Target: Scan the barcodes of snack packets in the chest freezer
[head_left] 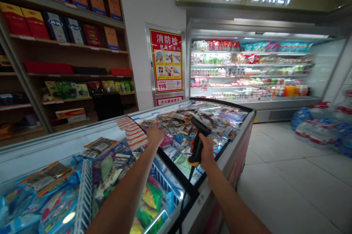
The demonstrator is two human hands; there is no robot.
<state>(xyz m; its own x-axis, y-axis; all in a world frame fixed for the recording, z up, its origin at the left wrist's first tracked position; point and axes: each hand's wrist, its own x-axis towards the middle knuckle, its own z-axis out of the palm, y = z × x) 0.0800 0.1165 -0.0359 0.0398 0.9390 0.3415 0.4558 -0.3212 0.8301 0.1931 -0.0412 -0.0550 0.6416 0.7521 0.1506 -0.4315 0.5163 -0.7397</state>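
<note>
My right hand (pixel 206 150) is wrapped round the grip of a black and yellow handheld barcode scanner (pixel 200 129). The scanner's head points up and to the left, and its cord (pixel 190 175) hangs down over the freezer's edge. Just left of it, my left hand (pixel 155 134) reaches out over the freezer, its fingers partly hidden and seemingly apart. It is beside a spread of flat foil packets (pixel 181 121) lying on the freezer's glass top. An orange-and-white striped sheet (pixel 134 135) lies left of this hand. I cannot tell whether the fingertips touch a packet.
The chest freezer (pixel 233 140) holds bagged goods and white wire baskets (pixel 84 193). Shelves of boxes (pixel 68 47) stand behind at left. A lit refrigerated display (pixel 253 98) is at the back, with bottled water packs (pixel 319 127) on the floor at right.
</note>
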